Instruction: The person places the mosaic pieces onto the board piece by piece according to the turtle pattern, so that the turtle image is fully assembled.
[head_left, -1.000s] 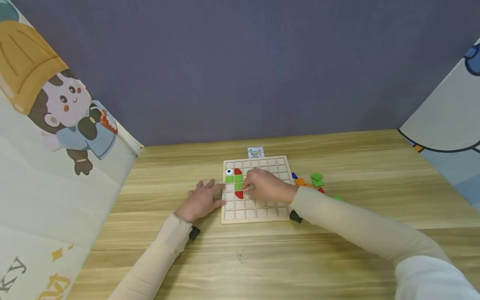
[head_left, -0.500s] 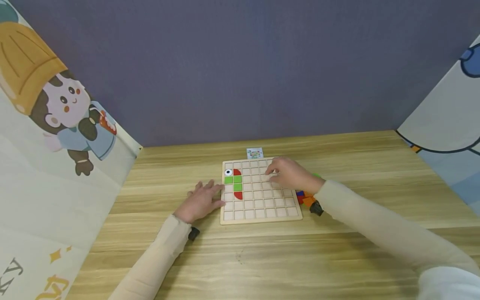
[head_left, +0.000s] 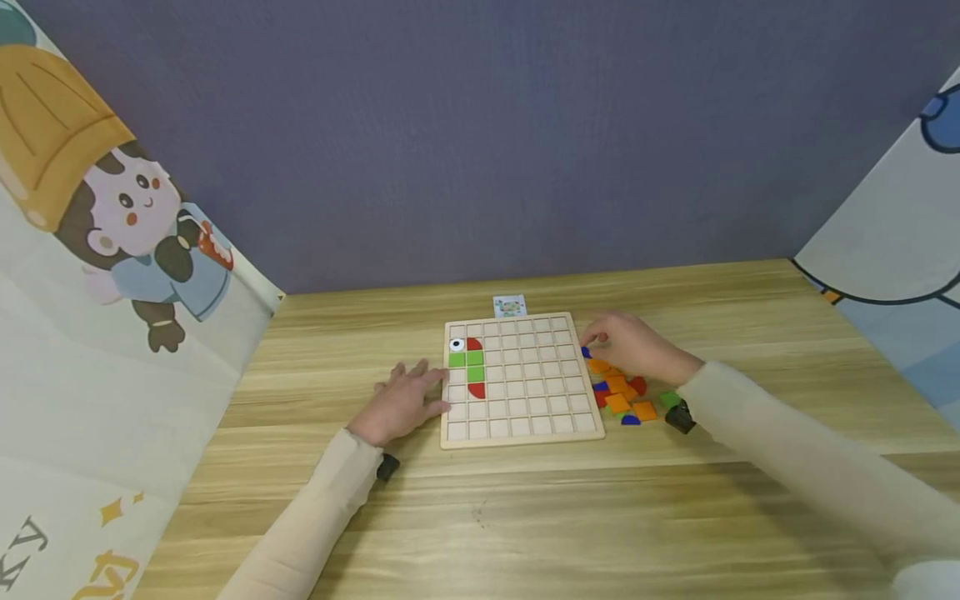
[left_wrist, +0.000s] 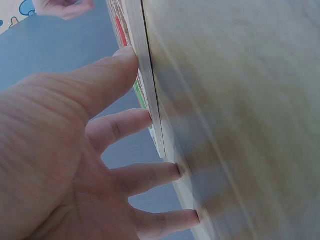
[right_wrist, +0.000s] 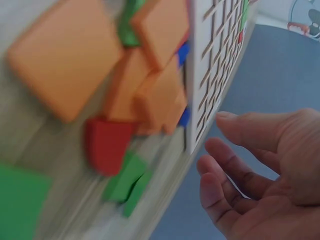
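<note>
A wooden grid board [head_left: 525, 440] lies on the table. Toward its left side sit an eye tile [head_left: 457, 345], green square tiles [head_left: 475, 374] and red quarter-round tiles [head_left: 476, 390]. My left hand [head_left: 401, 406] rests with spread fingers at the board's left edge; the left wrist view puts its thumb and index fingertip right at that edge. Past the board's right edge, my right hand [head_left: 633, 346] hovers over the far end of a loose tile pile. Its fingers are loosely bent, and the right wrist view shows nothing between thumb and fingers [right_wrist: 220, 200].
The pile beside the board holds several orange squares [head_left: 617, 403], blue pieces [head_left: 631, 420], a red piece [head_left: 637, 385] and green ones [head_left: 670, 400], some overlapping. A small printed card [head_left: 510, 306] lies behind the board. A dark wall [head_left: 525, 167] rises at the table's back.
My right hand has left the tiles on the board and moved right, across the grid, to the loose pile. The left hand and the placed tiles look the same.
</note>
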